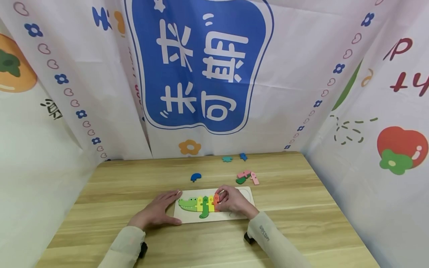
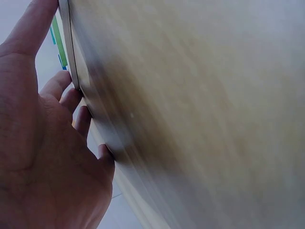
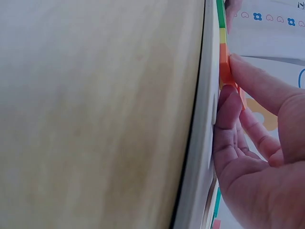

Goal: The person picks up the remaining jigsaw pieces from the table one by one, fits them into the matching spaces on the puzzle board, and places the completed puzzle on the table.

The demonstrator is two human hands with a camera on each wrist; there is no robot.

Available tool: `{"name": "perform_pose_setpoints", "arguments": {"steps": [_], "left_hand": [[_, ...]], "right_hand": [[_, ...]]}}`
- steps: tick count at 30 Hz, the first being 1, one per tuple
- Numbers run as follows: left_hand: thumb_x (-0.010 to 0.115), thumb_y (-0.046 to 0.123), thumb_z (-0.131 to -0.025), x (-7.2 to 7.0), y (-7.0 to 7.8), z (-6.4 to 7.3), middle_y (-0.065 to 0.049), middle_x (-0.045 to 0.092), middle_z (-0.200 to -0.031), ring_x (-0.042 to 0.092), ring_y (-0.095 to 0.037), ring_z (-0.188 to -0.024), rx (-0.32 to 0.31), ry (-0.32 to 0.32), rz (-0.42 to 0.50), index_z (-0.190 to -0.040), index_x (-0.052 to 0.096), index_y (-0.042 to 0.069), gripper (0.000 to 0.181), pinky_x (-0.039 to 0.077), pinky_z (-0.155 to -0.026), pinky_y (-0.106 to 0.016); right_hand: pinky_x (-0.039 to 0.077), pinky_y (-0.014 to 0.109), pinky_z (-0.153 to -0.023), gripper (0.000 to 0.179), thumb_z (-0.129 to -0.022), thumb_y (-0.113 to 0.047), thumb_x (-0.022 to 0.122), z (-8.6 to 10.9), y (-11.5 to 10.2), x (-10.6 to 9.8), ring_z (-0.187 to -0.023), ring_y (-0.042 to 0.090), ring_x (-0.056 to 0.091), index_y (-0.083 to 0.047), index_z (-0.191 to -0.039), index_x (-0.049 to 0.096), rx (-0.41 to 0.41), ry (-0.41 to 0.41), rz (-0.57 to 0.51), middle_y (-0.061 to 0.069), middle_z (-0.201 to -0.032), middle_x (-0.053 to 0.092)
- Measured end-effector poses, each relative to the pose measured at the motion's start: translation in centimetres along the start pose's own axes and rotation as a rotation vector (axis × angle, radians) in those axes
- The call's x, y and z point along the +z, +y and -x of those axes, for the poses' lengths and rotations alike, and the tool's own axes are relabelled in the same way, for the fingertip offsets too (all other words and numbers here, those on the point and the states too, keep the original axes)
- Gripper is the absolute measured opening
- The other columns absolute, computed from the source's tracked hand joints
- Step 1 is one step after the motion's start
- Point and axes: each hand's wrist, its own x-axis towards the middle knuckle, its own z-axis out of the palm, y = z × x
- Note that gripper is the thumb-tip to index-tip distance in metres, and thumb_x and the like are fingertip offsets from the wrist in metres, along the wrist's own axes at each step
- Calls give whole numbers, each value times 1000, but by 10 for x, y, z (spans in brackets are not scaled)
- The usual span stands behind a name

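Observation:
A pale wooden puzzle board (image 1: pixel 211 220) lies on the table, bearing a partly filled crocodile. Its green head (image 1: pixel 188 204), yellow pieces and a dark green leg piece (image 1: pixel 205 208) sit in line. My left hand (image 1: pixel 155 210) rests against the board's left end, thumb at the near corner and fingers at the far one. In the left wrist view, its fingertips touch the board edge and tabletop. With thumb and fingers, my right hand (image 1: pixel 232 201) pinches an orange puzzle piece (image 3: pixel 225 64) beside the yellow one. Fingers partly hide that piece and the board's right part.
Loose pieces lie beyond the board: a blue one (image 1: pixel 196 176), pink ones (image 1: pixel 255 178) with a green one (image 1: pixel 240 181), and teal (image 1: pixel 227 159) and blue (image 1: pixel 243 156) ones near the back edge. Printed cloth (image 1: pixel 285 93) hangs behind the wooden table (image 1: pixel 140 178).

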Motion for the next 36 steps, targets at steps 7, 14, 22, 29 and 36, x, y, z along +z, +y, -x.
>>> {"name": "perform_pose_setpoints", "arguments": {"steps": [7, 14, 22, 29, 36], "left_hand": [[83, 65, -76, 0, -1, 0, -10, 28, -171, 21, -46, -155, 4, 13, -3, -163, 34, 19, 111, 23, -122, -69], [83, 65, -76, 2, -3, 1, -10, 29, -170, 22, -46, -155, 12, 20, -4, -163, 34, 19, 110, 23, -121, -70], [82, 66, -76, 1, -3, -1, -10, 28, -171, 21, -45, -155, 16, 18, -5, -164, 34, 20, 110, 23, -122, -69], [83, 65, -76, 0, -2, 0, -11, 29, -170, 22, -46, -155, 18, 23, -6, -163, 35, 18, 110, 21, -122, -70], [83, 65, -77, 1, -2, 0, -11, 29, -170, 22, -46, -155, 20, 24, -5, -163, 35, 18, 109, 21, -122, -70]], "right_hand": [[54, 24, -65, 44, -79, -12, 91, -2, 0, 2, -77, 14, 61, -7, -118, 70, -7, 8, 56, 5, -98, 64], [53, 24, -63, 47, -77, -6, 91, -3, 1, 4, -74, 15, 62, -7, -120, 70, -13, 3, 44, 7, -97, 63], [54, 24, -65, 45, -77, -5, 91, -3, -1, 2, -76, 15, 62, -6, -118, 71, -24, 1, 53, 7, -96, 65], [54, 25, -65, 45, -77, -8, 92, -3, 0, 3, -74, 15, 60, -9, -117, 71, -12, 9, 57, 5, -95, 64], [54, 27, -68, 45, -78, -10, 91, -2, -1, 1, -78, 16, 60, -11, -118, 71, -5, 2, 87, 3, -96, 65]]}}
